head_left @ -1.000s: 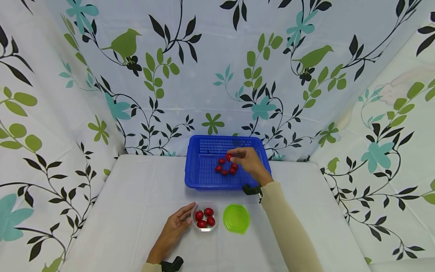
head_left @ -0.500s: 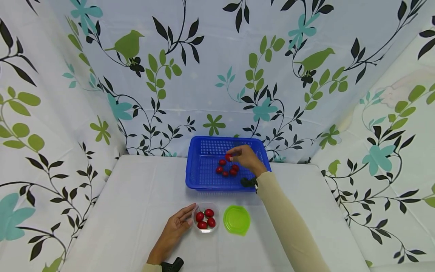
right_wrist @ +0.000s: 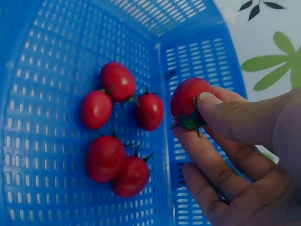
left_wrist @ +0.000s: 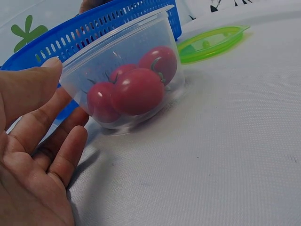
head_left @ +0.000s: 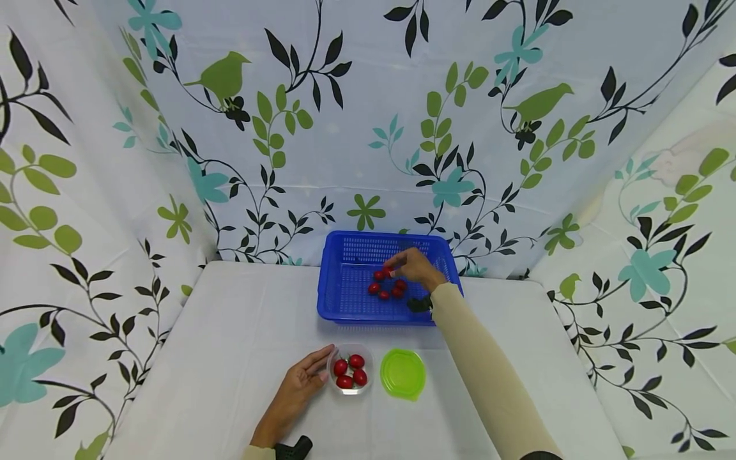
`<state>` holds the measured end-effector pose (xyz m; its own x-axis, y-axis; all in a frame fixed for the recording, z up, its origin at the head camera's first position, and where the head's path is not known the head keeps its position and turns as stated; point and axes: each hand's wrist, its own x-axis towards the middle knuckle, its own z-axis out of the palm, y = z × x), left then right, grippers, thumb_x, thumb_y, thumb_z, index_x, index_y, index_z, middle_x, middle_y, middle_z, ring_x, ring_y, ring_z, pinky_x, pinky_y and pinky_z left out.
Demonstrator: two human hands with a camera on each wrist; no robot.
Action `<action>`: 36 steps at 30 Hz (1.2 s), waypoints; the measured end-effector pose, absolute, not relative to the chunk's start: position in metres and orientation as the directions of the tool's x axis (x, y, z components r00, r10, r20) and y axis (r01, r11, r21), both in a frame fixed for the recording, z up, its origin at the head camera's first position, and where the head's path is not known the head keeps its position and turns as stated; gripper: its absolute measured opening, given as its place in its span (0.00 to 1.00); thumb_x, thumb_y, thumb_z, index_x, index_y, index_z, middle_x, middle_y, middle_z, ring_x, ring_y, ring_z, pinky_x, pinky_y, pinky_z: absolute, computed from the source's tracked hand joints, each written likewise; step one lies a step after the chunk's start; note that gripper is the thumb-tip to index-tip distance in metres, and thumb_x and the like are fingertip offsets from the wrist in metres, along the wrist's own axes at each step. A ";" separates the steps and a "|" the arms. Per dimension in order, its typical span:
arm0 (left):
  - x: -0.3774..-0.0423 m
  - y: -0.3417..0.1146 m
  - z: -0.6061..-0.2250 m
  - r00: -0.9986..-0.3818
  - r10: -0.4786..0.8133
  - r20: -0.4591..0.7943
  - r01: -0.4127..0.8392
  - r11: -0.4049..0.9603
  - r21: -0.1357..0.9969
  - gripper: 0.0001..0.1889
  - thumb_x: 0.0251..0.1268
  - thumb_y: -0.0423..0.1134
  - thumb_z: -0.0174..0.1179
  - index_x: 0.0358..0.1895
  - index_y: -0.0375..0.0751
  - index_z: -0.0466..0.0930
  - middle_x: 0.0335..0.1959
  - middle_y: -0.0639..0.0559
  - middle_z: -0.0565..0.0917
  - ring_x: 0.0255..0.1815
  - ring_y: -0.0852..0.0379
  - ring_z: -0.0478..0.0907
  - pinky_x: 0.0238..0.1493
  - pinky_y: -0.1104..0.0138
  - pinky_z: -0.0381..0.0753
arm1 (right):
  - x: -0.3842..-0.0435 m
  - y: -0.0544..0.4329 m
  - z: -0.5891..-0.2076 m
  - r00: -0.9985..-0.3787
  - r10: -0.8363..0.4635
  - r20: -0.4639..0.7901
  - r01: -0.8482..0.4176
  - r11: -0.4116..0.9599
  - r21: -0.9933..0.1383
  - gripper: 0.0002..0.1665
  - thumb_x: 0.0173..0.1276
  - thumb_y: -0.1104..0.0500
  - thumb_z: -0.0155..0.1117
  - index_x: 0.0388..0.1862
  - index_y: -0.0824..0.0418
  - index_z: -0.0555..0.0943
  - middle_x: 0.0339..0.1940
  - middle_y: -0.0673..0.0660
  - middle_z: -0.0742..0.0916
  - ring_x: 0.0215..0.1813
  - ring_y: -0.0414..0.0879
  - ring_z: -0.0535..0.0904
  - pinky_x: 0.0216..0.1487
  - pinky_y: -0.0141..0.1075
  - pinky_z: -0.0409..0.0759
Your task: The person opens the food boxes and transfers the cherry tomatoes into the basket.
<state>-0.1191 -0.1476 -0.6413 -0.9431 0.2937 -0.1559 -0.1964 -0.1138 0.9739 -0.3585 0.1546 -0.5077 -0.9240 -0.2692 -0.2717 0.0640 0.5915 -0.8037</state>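
Note:
Between thumb and fingers, my right hand (head_left: 420,268) pinches a cherry tomato (right_wrist: 190,96) with its green calyx, just above the blue basket (head_left: 339,306). More cherry tomatoes (right_wrist: 106,157) lie loosely grouped on the basket's slotted floor, to the left of that hand in the right wrist view. On the table, my left hand (head_left: 296,390) rests against the left side of a clear plastic container (left_wrist: 124,52), thumb by the rim and the other fingers loosely extended alongside. Inside the container sit several red cherry tomatoes (left_wrist: 138,92), some with green stems.
A bright green lid (head_left: 402,374) lies flat on the white tablecloth (head_left: 247,319), right of the container. Behind the basket hangs a leaf-patterned curtain (head_left: 368,140), with similar cloth on both sides.
The right hand has lowered slightly into the basket, still pinching its cherry tomato. The left hand keeps its place at the container. The whole view has shifted a little.

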 end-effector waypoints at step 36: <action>-0.118 -0.147 -0.643 -0.943 0.313 -0.110 -0.159 -0.138 0.977 0.31 0.82 0.36 0.58 0.83 0.44 0.63 0.84 0.45 0.66 0.76 0.74 0.70 0.72 0.81 0.69 | -0.373 0.145 -0.535 -0.909 -0.261 -0.326 0.027 0.743 -0.669 0.17 0.68 0.73 0.70 0.53 0.61 0.91 0.58 0.61 0.90 0.59 0.56 0.85 0.66 0.51 0.85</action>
<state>-0.1184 -0.1468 -0.6431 -0.9433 0.3135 -0.1096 -0.1595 -0.1383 0.9775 -0.3733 0.1452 -0.5349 -0.9089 -0.2605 -0.3256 0.0269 0.7427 -0.6691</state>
